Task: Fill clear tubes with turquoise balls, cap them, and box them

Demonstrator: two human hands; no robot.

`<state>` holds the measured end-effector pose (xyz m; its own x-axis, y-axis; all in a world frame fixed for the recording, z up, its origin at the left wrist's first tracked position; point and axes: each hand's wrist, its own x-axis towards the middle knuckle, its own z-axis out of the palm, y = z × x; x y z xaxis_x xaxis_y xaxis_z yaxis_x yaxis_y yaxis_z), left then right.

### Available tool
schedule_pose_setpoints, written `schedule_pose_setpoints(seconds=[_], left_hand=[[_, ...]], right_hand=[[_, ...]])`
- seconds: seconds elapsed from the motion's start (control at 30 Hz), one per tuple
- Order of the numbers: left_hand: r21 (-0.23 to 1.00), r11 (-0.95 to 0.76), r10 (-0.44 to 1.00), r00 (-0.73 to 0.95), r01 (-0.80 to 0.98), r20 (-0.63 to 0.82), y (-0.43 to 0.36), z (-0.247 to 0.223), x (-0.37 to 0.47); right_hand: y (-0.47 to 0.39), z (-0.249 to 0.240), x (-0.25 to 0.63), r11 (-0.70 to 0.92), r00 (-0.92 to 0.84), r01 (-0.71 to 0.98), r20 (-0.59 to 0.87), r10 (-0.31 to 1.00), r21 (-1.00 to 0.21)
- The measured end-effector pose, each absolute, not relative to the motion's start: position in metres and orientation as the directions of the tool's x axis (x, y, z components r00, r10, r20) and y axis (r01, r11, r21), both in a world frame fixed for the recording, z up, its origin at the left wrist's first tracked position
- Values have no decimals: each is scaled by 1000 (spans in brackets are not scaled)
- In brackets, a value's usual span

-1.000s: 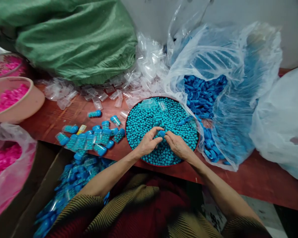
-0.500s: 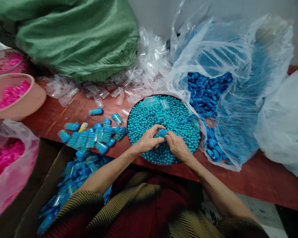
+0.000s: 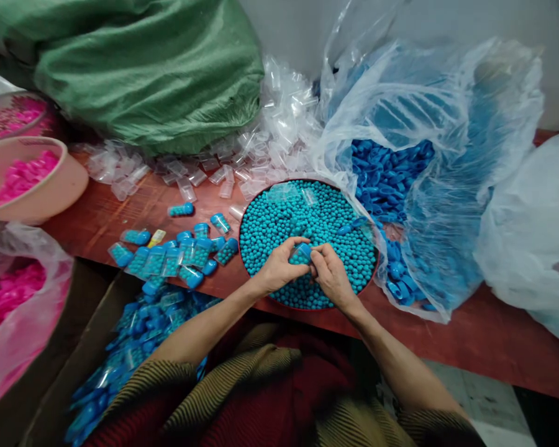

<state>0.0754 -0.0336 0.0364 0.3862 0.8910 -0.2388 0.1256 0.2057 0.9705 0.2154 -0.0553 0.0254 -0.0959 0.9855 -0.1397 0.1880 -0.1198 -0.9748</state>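
Note:
Above a round tray of blue beads (image 3: 270, 230), my left hand (image 3: 283, 267) pinches a small clear container with a blue cap (image 3: 300, 253) between thumb and fingers. My right hand (image 3: 330, 273) touches the capped end from the right, its fingers closed against it. Left of the tray, filled containers with blue caps (image 3: 170, 262) lie in a cluster on the red table (image 3: 100, 230). Clear containers without caps (image 3: 284, 130) are heaped behind the tray. Loose blue caps (image 3: 382, 180) fill a plastic bag to the right.
A green sack (image 3: 158, 81) stands at the back left. Two bowls of pink pieces (image 3: 65, 186) are at the far left, above a bag of pink pieces (image 3: 51, 279). More filled containers (image 3: 135, 347) lie below the table edge. A white bag (image 3: 535, 236) is at the right.
Both hands have shifted only slightly. The container's blue cap is turned a little and shows more clearly between my fingers.

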Motion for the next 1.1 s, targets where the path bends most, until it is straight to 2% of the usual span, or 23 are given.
schedule_pose_setpoints(seconds=[0.1,0.17,0.23,0.3,0.43,0.5,0.6,0.67,0.73,0.8,0.9,1.0,1.1], left_hand=[[943,328,827,467,55,-315,-36,43,73],[958,278,853,440,72,-281,-37,46,74],[974,206,889,399,94,-226,-37,46,76],[980,183,900,390,74,-198,-36,45,77],[960,280,869,428,-15,-247,-34,45,73],[940,338,855,435,-53,-283,-34,46,71],[921,383,841,442,-75,-313,-38,45,69],[925,376,838,444,-47,-318,-40,43,70],[936,352,846,433,-15,-311,-41,41,71],[945,326,860,412,6,-300,-43,38,73],[954,298,883,372,29,-287,-45,33,75],[977,211,916,343,27,-208,-46,30,76],[996,82,928,363,19,-84,-45,31,76]], right_hand=[[-61,27,216,-13,-69,361,-40,997,-932],[-62,25,218,73,-57,484,52,997,-872],[-59,24,222,117,-78,513,89,993,-850],[-55,24,228,103,-149,432,42,988,-896],[-48,31,243,-52,-332,150,-100,938,-987],[-47,33,247,-102,-294,54,-114,949,-993],[-45,31,247,-124,-148,-55,-115,982,-991],[-44,29,244,-111,-82,-64,-106,991,-992],[-43,27,240,-51,-33,27,-51,998,-998],[-43,27,237,61,-41,206,54,998,-977],[-46,27,234,264,-200,460,190,961,-848],[-51,26,230,386,-357,600,198,913,-701],[-57,26,223,428,-388,690,201,899,-583]])
